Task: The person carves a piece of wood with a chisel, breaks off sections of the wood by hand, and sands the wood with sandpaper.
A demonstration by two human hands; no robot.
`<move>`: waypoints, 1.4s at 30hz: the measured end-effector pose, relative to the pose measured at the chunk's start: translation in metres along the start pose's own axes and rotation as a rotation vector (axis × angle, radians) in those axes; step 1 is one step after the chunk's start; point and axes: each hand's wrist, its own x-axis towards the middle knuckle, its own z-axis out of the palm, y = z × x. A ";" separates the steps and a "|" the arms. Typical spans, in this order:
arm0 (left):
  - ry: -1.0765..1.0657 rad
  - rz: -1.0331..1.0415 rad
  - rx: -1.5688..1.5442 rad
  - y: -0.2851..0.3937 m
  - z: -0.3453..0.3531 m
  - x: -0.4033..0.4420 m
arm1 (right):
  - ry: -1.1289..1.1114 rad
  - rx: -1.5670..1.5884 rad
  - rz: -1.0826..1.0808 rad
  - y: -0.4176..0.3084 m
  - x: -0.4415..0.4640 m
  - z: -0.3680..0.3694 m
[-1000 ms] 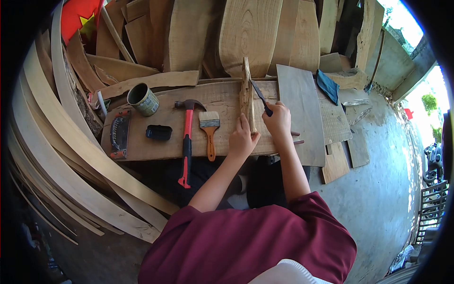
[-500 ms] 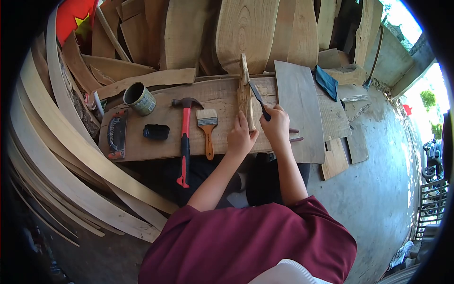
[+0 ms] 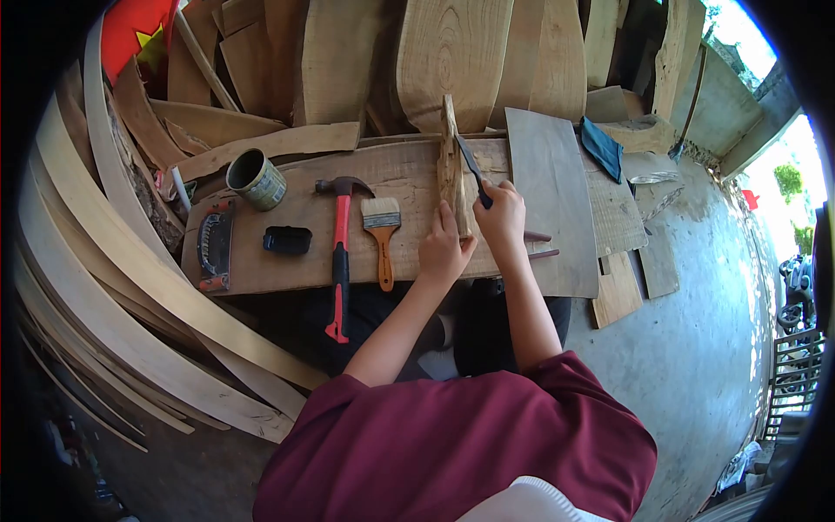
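While my left hand (image 3: 445,254) grips wood (image 3: 449,178), upper centre | right hand (image 3: 500,211) clasps dark tool (image 3: 470,163) — seemingly partway, roughness left

Compared with half a second ago, the right grip (image 3: 501,213) has moved farther away and slightly left. The dark-bladed tool (image 3: 470,163) has gone with it, its tip now farther along the wood piece (image 3: 450,170), after sitting nearer.

Streaked tan wood strip (image 3: 450,170), maroon shirt (image 3: 461,435)
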 end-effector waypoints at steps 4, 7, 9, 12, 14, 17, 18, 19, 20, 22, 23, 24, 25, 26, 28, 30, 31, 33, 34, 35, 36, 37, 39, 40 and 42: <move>-0.020 -0.018 -0.017 0.000 -0.002 0.003 | 0.018 -0.008 -0.017 0.003 0.004 0.004; 0.010 0.002 -0.005 -0.001 0.004 -0.001 | 0.001 -0.006 -0.006 0.004 -0.013 -0.009; 0.047 0.021 0.013 -0.002 0.005 0.002 | -0.024 0.008 -0.002 0.004 -0.013 -0.011; -0.010 -0.014 0.012 0.000 0.001 0.001 | 0.030 0.041 -0.022 0.012 -0.005 0.007; 0.019 0.021 -0.001 -0.001 0.001 0.001 | 0.094 0.000 -0.064 0.013 0.015 0.021; 0.002 0.012 0.008 0.001 -0.001 0.001 | 0.069 -0.007 -0.091 0.014 0.028 0.022; 0.008 0.012 0.013 0.000 -0.001 0.001 | 0.028 -0.031 -0.085 0.011 0.024 0.015; -0.012 0.006 0.026 0.000 0.001 0.001 | 0.031 -0.028 -0.090 0.008 0.016 0.007; -0.031 0.001 0.037 -0.001 0.002 0.001 | -0.005 -0.035 -0.060 0.005 0.008 -0.001; -0.009 0.016 0.037 -0.003 0.004 0.000 | -0.039 -0.042 -0.032 0.003 -0.004 -0.012; 0.006 0.031 0.037 -0.004 0.005 0.000 | -0.052 -0.024 -0.035 0.003 -0.008 -0.017; 0.004 0.032 0.037 -0.004 0.006 0.001 | -0.067 -0.006 -0.036 0.003 -0.011 -0.019; 0.014 0.039 0.039 -0.004 0.006 0.001 | -0.067 -0.006 -0.032 0.004 -0.008 -0.016; 0.023 0.045 0.040 -0.004 0.006 0.000 | -0.041 -0.014 -0.032 0.004 -0.003 -0.009; 0.026 0.035 0.015 -0.003 0.005 -0.001 | -0.020 -0.025 -0.026 0.008 0.011 0.004; 0.036 0.023 -0.007 0.000 0.004 0.000 | 0.049 -0.043 -0.061 0.013 0.028 0.017; 0.025 0.016 -0.013 0.000 0.003 0.000 | 0.048 -0.042 -0.061 0.017 0.032 0.021; 0.011 0.011 -0.017 0.001 0.001 0.000 | -0.187 -0.198 -0.040 0.026 0.035 0.021; 0.003 -0.003 -0.041 0.001 0.000 0.000 | -0.185 -0.196 -0.035 0.030 0.029 0.021; -0.003 -0.016 -0.067 0.001 0.000 0.001 | -0.161 -0.142 -0.005 0.034 0.017 0.019; 0.000 -0.013 -0.068 0.000 0.000 0.002 | -0.139 -0.090 0.019 0.036 0.008 0.014; -0.023 -0.010 -0.069 -0.002 0.001 0.002 | -0.136 -0.091 0.016 0.040 0.001 0.009; -0.050 -0.012 -0.069 -0.002 0.001 0.001 | -0.029 -0.049 0.060 0.048 -0.015 -0.001; -0.054 -0.026 -0.082 0.000 -0.001 0.002 | -0.031 -0.049 0.063 0.049 -0.020 -0.009; -0.063 -0.038 -0.095 0.000 0.000 0.002 | 0.091 -0.023 0.145 0.049 -0.026 -0.028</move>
